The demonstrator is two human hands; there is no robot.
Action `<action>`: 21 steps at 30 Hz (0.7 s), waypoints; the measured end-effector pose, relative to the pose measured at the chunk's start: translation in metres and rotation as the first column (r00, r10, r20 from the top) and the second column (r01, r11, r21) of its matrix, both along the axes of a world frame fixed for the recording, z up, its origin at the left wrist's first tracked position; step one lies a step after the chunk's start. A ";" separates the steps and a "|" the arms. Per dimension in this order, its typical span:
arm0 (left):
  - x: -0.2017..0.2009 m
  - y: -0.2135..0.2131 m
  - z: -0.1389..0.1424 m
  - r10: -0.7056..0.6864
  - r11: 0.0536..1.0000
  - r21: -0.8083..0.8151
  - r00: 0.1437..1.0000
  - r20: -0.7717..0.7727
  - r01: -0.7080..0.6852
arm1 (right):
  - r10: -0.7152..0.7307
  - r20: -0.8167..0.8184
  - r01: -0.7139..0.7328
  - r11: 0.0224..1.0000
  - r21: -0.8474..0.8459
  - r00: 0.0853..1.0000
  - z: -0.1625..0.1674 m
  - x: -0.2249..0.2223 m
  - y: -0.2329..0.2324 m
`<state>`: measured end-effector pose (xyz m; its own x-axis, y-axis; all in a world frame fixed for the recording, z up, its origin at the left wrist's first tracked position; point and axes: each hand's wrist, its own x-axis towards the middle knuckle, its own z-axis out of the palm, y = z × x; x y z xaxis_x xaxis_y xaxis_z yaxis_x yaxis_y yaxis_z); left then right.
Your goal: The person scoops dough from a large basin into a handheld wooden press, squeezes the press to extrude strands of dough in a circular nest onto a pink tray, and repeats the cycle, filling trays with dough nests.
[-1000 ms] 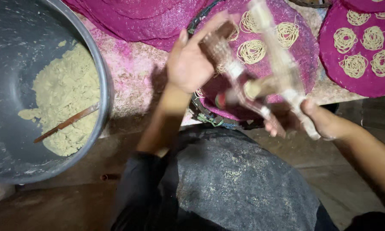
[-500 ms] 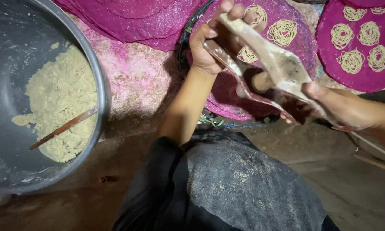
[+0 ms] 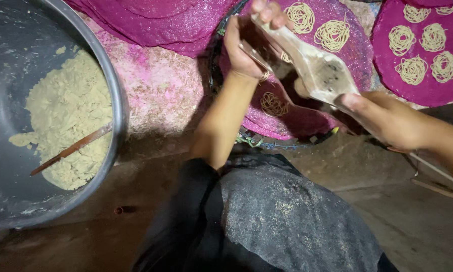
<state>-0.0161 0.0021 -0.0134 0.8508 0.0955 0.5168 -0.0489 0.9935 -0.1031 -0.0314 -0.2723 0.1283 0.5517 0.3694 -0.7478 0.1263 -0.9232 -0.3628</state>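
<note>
We are holding a wooden noodle press [image 3: 317, 70], a pale, worn, two-armed tool dusted with flour, out over a round magenta woven tray [image 3: 307, 123]. Our left hand [image 3: 249, 43] is wrapping its fingers around the far end of the press, closed firmly on it, and our right hand [image 3: 387, 118] is gripping the near handles, closed just as tightly. The press is tilting from upper left to lower right, and its middle block is showing a dark patch of small holes; the motion blur is making its underside hard to read. On the tray below, we are counting three coils of thin yellowish noodle strands [image 3: 332, 35], looped like little nests, one of them [image 3: 273, 104] half shaded under our left wrist. A second magenta tray [image 3: 428, 85] on the right is cut off by the frame edge and is carrying at least six similar coils. More magenta mats [image 3: 161, 22] are lying stacked at the top, their count unclear. To the left, a large grey metal basin [image 3: 117, 108], only partly in view, is holding a crumbly, pale mound of dough [image 3: 70, 116] with one thin wooden stick [image 3: 70, 149] lying in it. Our dark, flour-specked clothing [image 3: 287, 216] is filling the bottom of the view.
</note>
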 end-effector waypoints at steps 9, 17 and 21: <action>-0.012 0.004 -0.002 0.002 0.999 0.038 0.999 -0.038 0.000 | 0.001 -0.094 0.008 0.995 0.099 0.996 -0.008 -0.008 0.001; 0.019 0.023 -0.012 -0.006 0.975 0.208 0.948 -0.317 0.076 | -0.120 -0.008 0.119 0.970 0.213 0.993 -0.030 0.008 -0.005; -0.006 0.030 -0.050 0.172 0.545 0.661 0.703 -0.690 0.515 | -0.194 -0.032 0.196 0.968 0.156 0.981 -0.046 0.006 -0.017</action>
<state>-0.0222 0.0325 -0.0638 0.9006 -0.2255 -0.3715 0.4271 0.6174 0.6606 -0.0251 -0.2891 0.0818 0.6127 0.3697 -0.6985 -0.0577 -0.8606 -0.5061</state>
